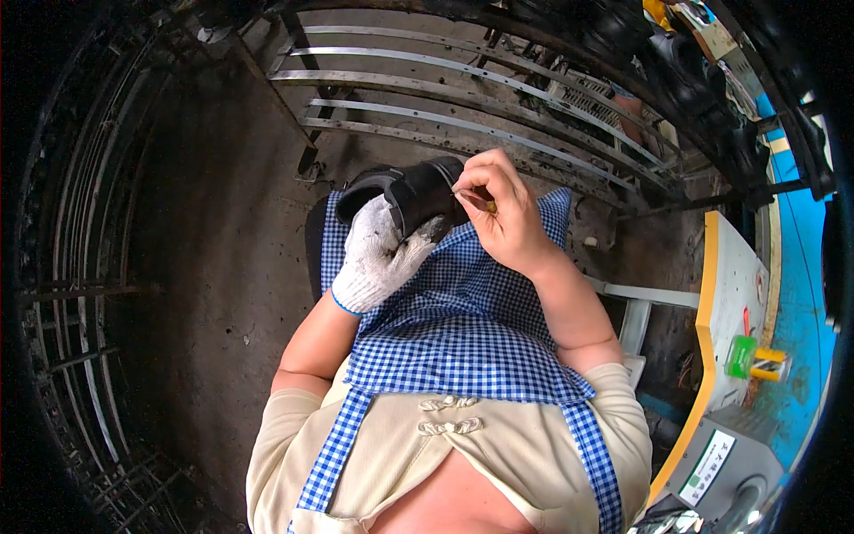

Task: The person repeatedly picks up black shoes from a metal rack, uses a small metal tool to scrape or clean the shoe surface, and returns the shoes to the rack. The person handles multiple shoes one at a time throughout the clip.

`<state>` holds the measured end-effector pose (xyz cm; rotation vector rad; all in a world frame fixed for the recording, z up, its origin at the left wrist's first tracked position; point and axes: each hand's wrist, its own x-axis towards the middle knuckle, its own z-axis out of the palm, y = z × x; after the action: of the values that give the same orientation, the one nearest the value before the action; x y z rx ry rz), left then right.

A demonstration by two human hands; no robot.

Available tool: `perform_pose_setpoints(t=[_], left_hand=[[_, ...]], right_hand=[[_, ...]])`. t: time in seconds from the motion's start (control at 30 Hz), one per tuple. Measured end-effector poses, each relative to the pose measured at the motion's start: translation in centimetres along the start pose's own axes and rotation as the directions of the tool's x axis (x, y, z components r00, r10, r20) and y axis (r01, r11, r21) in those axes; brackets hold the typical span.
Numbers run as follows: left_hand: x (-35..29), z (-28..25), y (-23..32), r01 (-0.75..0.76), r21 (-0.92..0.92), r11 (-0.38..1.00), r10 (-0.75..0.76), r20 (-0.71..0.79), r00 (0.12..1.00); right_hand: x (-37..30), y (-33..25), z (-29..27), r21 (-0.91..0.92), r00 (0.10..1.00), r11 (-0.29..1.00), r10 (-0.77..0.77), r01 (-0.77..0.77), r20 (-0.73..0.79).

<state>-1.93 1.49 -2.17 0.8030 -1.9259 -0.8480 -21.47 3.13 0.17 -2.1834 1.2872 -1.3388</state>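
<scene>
A black shoe (pixel 422 191) is held over my lap by my left hand (pixel 378 254), which wears a white knitted glove with dark smudged fingertips. The gloved fingers wrap round the shoe from below. My bare right hand (pixel 503 209) is at the shoe's right end, its fingers pinched on a small thin brownish tool (pixel 476 199). The tool's tip is close to the shoe; whether it touches cannot be made out. Most of its handle is hidden in my palm. Under both hands lies a blue-and-white checked apron (pixel 445 329).
Metal racks (pixel 463 76) stand ahead, and another rack (pixel 84 303) is at the left. Dark shoes (pixel 676 76) sit at the upper right. To the right are a white panel with a yellow edge (pixel 707 356), green and yellow containers (pixel 758 360) and a grey machine (pixel 725 467).
</scene>
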Motion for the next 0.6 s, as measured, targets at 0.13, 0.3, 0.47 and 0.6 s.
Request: perform_pose_setpoints(t=[0.13,0.3,0.47,0.6], left_hand=[[0.7,-0.7,0.4,0.104,-0.149,0.983,-0.097,0.056,0.994],[0.2,-0.4,0.3,-0.014,-0.039,0.999,0.012,-0.053,0.999],[0.4,-0.7,0.0,-0.032,0.071,0.997,0.029,0.051,0.998],[0.7,-0.7,-0.3,-0.114,0.151,0.982,0.111,0.032,0.993]], right_hand=[[0.0,0.1,-0.4,0.096,0.998,0.993,0.064,-0.066,0.027],[0.5,-0.9,-0.7,-0.160,0.996,0.983,-0.077,0.084,0.052],[0.6,-2.2,-1.0,-0.461,0.974,0.858,-0.184,0.226,0.134],[1.1,-1.7,-0.4,-0.503,0.962,0.819,-0.231,0.274,0.148]])
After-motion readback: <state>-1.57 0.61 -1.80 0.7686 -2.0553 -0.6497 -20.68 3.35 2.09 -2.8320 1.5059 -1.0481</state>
